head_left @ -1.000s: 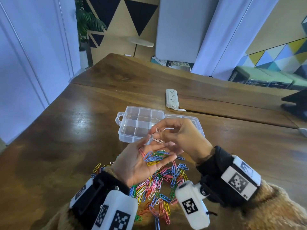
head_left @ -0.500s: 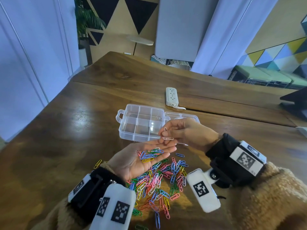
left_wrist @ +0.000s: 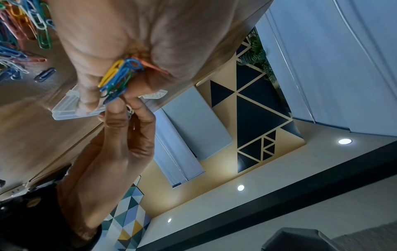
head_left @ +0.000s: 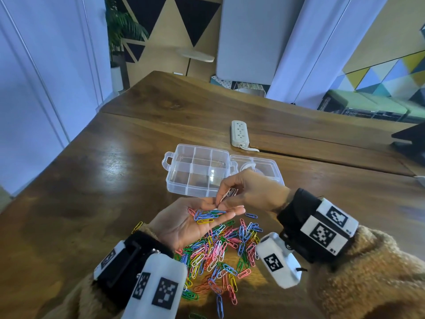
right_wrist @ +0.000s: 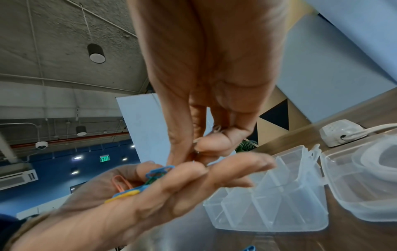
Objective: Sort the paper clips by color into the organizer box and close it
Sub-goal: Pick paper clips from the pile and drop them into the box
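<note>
A clear organizer box (head_left: 197, 169) with empty compartments stands open on the wooden table, its lid (head_left: 257, 168) lying flat to the right. My left hand (head_left: 195, 219) is held palm up in front of it, carrying several coloured paper clips (head_left: 208, 216) on straight fingers. My right hand (head_left: 232, 199) reaches over the left fingertips and pinches a few white and pink clips (head_left: 228, 194). A heap of mixed coloured clips (head_left: 220, 249) lies on the table under both hands. The right wrist view shows the box (right_wrist: 268, 195) just beyond the fingers.
A white power strip (head_left: 239, 133) lies behind the box. A dark object (head_left: 409, 141) sits at the table's right edge. A seam (head_left: 322, 155) runs across the table behind the box.
Both hands have sunk lower and nearer to me, away from over the box. My right hand keeps picking clips from the left palm and now holds a small bunch.
</note>
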